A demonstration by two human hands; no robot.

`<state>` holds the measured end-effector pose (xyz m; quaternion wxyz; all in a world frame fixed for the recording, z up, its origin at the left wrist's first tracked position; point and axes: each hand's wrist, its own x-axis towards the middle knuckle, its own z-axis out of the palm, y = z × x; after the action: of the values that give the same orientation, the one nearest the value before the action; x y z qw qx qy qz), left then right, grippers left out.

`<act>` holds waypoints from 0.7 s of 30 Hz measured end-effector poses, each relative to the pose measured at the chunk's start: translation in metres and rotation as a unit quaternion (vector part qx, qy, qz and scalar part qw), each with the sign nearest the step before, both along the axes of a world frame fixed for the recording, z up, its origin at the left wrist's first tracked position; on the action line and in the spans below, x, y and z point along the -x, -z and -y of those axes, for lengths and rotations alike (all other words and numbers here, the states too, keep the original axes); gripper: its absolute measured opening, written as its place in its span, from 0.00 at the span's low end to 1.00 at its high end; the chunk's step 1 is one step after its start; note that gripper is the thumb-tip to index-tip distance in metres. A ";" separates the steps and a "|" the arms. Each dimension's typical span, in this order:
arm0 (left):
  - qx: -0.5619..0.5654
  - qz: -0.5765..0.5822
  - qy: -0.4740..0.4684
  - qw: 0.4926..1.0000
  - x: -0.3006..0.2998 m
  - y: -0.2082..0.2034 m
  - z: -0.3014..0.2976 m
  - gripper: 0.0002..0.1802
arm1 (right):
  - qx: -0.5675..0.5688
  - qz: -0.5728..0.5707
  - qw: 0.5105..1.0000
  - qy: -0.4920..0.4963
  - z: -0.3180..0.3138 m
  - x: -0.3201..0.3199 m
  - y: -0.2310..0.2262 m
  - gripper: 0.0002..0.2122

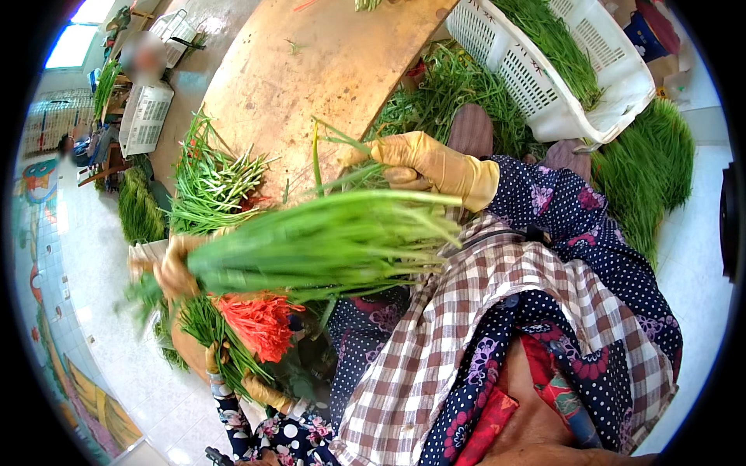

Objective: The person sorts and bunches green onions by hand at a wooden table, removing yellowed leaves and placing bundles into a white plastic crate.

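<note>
The left hand has its grip closed round one end of a green bunch, held aloft between the wooden surface and the checked apron. It looks light, bendy and easily bruised; a gentle whole-hand hold should suit. The right hand pinches a few loose stalks. The white crate bears lettering.

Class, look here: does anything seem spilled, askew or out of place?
Yes: beside the white crate, loose green stalks lie tangled in a heap. That looks messy, possibly spilled, against the neatly aligned greens inside the crate.
</note>
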<state>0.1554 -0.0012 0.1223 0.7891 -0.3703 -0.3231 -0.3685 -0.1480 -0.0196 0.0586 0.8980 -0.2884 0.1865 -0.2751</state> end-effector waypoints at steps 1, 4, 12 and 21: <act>-0.071 0.040 -0.023 0.996 -0.009 0.015 0.018 0.17 | 0.114 0.008 0.990 0.079 0.002 -0.003 0.020 0.13; -0.277 0.139 -0.114 0.944 -0.029 0.045 0.076 0.16 | -0.029 0.112 0.985 0.127 0.019 0.012 0.042 0.13; -0.545 0.175 -0.065 0.818 -0.021 0.108 0.142 0.10 | -0.025 -0.016 0.981 0.193 0.013 0.028 0.041 0.11; -0.569 0.228 0.000 0.790 -0.022 0.118 0.155 0.07 | -0.078 -0.020 0.984 0.156 0.008 0.076 0.017 0.17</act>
<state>0.1776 -0.1560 0.0044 0.7607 0.2401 -0.2252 -0.5595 -0.2235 -0.0273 0.0413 0.8597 -0.1904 0.2678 -0.3911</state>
